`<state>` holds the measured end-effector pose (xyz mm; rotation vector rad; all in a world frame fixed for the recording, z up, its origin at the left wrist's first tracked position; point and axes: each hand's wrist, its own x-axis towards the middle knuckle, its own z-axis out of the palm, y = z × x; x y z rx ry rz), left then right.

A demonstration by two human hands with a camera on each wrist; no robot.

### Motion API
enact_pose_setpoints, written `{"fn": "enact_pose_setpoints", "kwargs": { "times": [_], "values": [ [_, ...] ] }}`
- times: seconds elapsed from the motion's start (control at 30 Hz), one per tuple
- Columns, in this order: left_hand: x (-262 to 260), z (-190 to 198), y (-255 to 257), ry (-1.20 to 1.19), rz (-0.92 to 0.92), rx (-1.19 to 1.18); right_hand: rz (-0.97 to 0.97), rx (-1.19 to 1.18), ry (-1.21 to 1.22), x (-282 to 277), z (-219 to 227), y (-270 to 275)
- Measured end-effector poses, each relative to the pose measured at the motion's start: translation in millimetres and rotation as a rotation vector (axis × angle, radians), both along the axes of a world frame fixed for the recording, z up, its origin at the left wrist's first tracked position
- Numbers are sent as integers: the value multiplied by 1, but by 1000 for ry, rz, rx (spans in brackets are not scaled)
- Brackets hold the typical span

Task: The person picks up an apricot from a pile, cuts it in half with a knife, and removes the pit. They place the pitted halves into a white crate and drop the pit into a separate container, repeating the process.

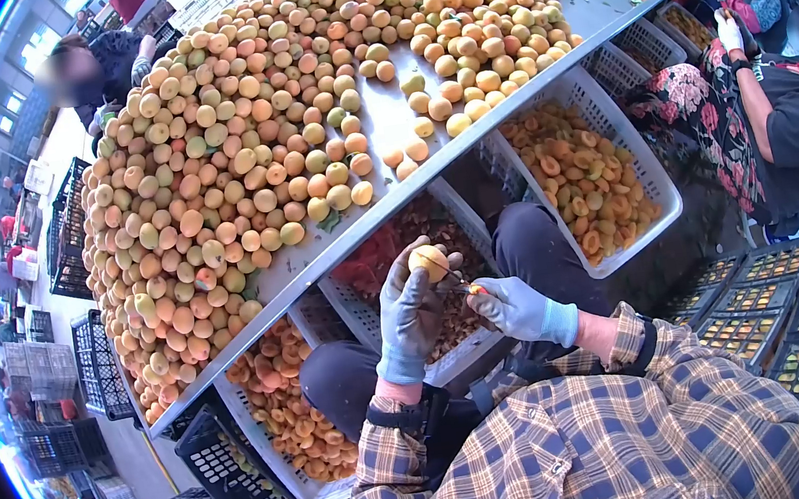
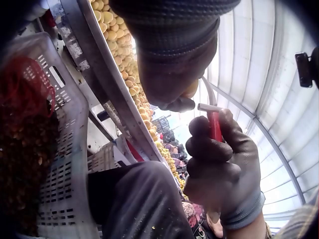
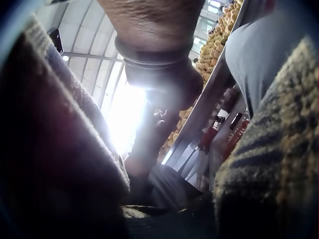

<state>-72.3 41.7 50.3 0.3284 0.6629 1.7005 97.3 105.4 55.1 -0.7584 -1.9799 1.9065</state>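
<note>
The gloved left hand [image 1: 406, 315] and right hand [image 1: 525, 310] curl close together.

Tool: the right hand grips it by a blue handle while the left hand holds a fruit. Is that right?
Not quite: the handle is red, not blue, as the left wrist view shows. The right hand does grip it while the left hand holds a fruit.

Round, yellow-orange fruit [image 1: 430, 263] near a red-handled tool [image 2: 215, 126]
</note>
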Motion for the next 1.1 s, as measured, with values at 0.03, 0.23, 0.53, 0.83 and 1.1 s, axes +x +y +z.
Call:
{"fn": "enact_pose_setpoints", "kwargs": {
  "times": [0.03,0.23,0.53,0.83,1.1],
  "values": [
    [0,-2,0,-3,4,1,4,1,-3,-1,-1,0],
    [8,-8,-1,60,62,-80,-10,96,-87,-5,-11,-1],
    [8,-33,5,24,163,-80,89,-277,-254,-31,-21,23],
    [12,-32,5,-3,55,-83,29,-67,-198,-27,-27,13],
    [13,-32,6,-306,10,-169,-148,118,-212,-19,-33,-6]
  ]
}}
